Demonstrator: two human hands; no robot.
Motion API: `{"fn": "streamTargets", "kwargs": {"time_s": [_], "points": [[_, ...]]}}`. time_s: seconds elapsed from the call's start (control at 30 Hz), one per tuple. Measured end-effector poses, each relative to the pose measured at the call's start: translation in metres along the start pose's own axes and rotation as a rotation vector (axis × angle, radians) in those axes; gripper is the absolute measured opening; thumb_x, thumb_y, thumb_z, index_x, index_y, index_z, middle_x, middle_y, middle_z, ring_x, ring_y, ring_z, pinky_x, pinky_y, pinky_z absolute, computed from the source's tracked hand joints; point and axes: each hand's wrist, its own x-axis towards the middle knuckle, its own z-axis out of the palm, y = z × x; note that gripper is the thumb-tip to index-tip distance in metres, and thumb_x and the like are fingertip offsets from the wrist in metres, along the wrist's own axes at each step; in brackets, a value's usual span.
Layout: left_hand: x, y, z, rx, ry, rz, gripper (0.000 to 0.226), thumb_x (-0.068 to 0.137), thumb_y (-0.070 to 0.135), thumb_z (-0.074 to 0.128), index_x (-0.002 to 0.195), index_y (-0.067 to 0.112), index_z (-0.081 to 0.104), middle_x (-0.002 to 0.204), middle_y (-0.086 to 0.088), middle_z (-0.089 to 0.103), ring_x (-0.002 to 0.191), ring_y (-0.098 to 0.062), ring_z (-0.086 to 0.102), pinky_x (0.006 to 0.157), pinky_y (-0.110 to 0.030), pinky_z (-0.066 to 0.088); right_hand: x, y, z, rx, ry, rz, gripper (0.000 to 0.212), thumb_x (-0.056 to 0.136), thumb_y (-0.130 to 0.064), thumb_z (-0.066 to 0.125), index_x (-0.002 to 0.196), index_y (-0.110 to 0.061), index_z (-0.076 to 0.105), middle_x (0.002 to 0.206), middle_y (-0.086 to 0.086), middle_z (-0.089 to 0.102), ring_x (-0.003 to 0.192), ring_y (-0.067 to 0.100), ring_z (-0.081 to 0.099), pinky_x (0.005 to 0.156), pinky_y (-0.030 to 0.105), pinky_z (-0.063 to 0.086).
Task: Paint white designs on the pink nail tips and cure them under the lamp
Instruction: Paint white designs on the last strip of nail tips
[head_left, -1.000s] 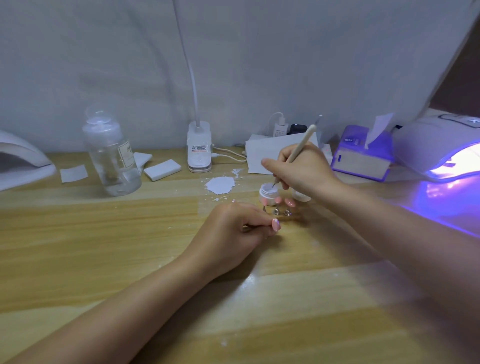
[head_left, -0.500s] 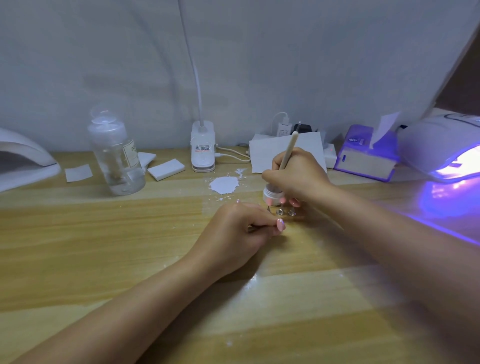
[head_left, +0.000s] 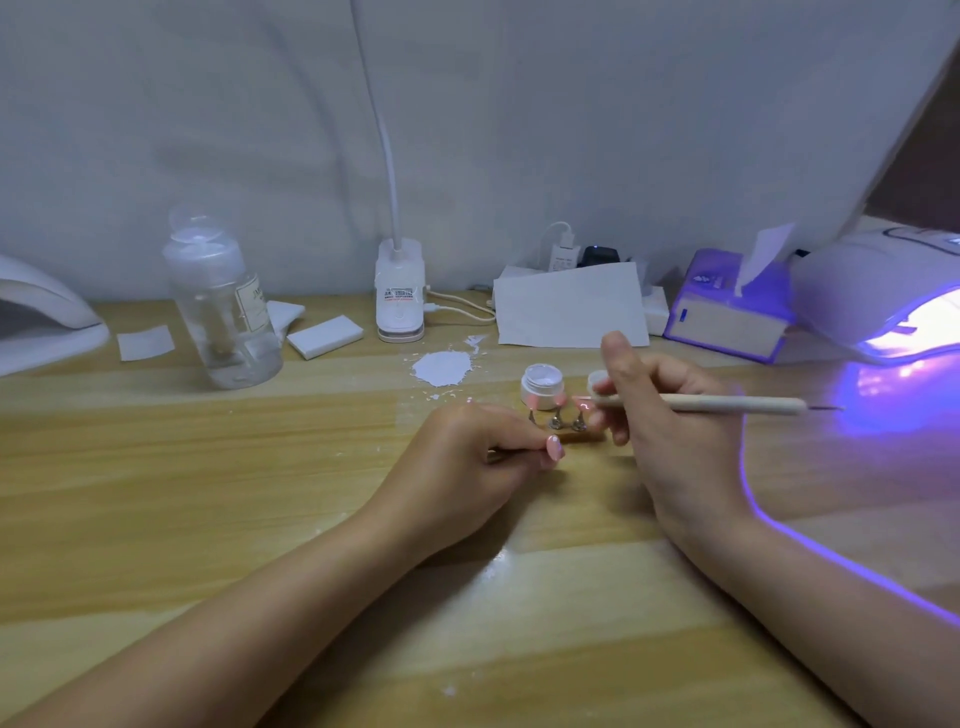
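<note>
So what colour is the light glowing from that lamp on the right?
Purple-violet; the lit lamp shows best in the head view, casting the glow onto the table.

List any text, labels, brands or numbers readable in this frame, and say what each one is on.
None reads in full.
Clear bottle: label starts "JM", rest blurred.
White clip lamp base: red and black sticker, too small to read.
Purple tissue box: print on top blurred.
UV nail lamp: marking on top illegible.
</note>
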Motion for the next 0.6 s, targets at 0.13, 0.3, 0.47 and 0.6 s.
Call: {"fn": "streamTargets", "kwargs": {"time_s": [0.13, 0.3, 0.47, 0.6], "points": [[-0.0007, 0.0013, -0.0007, 0.006, 0.005, 0.000, 0.008, 0.081, 0.009, 0.068, 0.079, 0.009, 0.075, 0.069, 0.000, 0.068, 0.063, 0.002, 0.055, 0.063, -0.010, 0.040, -0.0003, 0.0013, 0.0000, -0.029, -0.070, 0.023, 0.032, 0.063, -0.038, 0.071, 0.044, -0.021, 0.050, 0.041, -0.009, 0.054, 0.045, 0.003, 0.055, 0.049, 0.013, 0.045], [0.0009, 0.0004, -0.0002, 0.008, 0.003, -0.020, 0.008, 0.081, 0.012, 0.067, 0.081, 0.012, 0.076, 0.075, 0.003, 0.071, 0.066, 0.002, 0.058, 0.068, -0.014, 0.042, -0.0037, 0.0036, 0.0009, -0.079, -0.163, -0.011, 0.042, 0.079, -0.009, 0.069, 0.049, -0.010, 0.039, 0.035, -0.013, 0.048, 0.040, -0.003, 0.052, 0.049, 0.017, 0.049], [-0.0008, 0.0001, -0.0002, 0.006, 0.013, -0.011, 0.007, 0.080, 0.008, 0.069, 0.080, 0.009, 0.076, 0.077, 0.000, 0.072, 0.075, -0.002, 0.064, 0.071, -0.015, 0.047, -0.0042, 0.0057, 0.0028, -0.086, -0.200, 0.000, 0.045, 0.079, 0.009, 0.059, 0.049, -0.011, 0.033, 0.029, -0.013, 0.038, 0.029, -0.002, 0.043, 0.039, 0.003, 0.032], [-0.0005, 0.0001, -0.0002, 0.008, 0.013, -0.012, 0.009, 0.079, 0.008, 0.069, 0.083, 0.012, 0.076, 0.078, 0.000, 0.072, 0.075, -0.005, 0.064, 0.073, -0.024, 0.049, -0.0033, 0.0074, 0.0026, -0.080, -0.225, 0.014, 0.043, 0.077, 0.008, 0.057, 0.048, -0.011, 0.032, 0.030, -0.012, 0.038, 0.031, -0.003, 0.044, 0.044, 0.009, 0.043]]}}
